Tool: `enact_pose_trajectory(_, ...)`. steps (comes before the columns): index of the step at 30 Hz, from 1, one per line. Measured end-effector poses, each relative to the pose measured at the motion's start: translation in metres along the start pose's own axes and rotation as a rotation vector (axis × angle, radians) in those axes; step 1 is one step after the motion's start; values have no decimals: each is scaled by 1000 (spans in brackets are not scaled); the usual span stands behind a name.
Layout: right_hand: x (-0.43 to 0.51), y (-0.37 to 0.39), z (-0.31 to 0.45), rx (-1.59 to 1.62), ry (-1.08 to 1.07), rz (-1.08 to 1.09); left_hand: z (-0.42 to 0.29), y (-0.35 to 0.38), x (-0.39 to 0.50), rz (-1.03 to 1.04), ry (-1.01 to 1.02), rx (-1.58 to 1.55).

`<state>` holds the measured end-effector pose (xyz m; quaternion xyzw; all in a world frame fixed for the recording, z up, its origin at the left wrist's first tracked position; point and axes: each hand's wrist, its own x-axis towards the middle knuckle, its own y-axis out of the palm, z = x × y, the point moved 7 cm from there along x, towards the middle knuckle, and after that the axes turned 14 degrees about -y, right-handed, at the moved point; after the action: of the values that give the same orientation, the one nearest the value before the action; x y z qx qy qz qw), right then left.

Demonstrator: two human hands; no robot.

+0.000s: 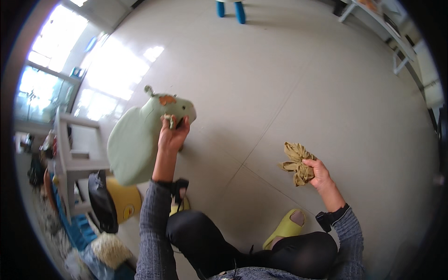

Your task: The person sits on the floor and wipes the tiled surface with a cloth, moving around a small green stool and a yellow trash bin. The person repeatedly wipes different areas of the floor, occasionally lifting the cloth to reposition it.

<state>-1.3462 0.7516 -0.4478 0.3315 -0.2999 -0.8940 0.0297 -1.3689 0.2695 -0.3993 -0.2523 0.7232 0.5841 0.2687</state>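
Note:
A pale green, animal-shaped stool point(134, 147) with a padded seat, a small curled ear and an orange patch on its head stands at the left. My left hand point(173, 134) is at the side of its head, fingers around a small pale green part, perhaps the other ear. On the right, my right hand point(319, 173) grips a bunched khaki cloth point(299, 163) above the tiled floor. The cloth hangs in crumpled folds out of my fist. My two hands are far apart.
A yellow bin point(124, 199) with a black liner stands at the left beside a white wooden frame point(82, 162). Blue legs of another stool point(240, 13) show at the top. A white table point(385, 26) is at the upper right. My feet wear yellow-green slippers point(285, 227).

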Motion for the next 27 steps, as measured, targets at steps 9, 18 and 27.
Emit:
enact_pose_trajectory(9,17,28,5,-42,123,294,9,-14,-79,-451,-39,270)
enact_pose_trajectory(18,18,17,-16,-180,167,304,-37,-131,-337,-382,169,282)
enact_pose_trajectory(27,4,48,-10,-321,221,359,-2,-168,-497,-783,241,791)
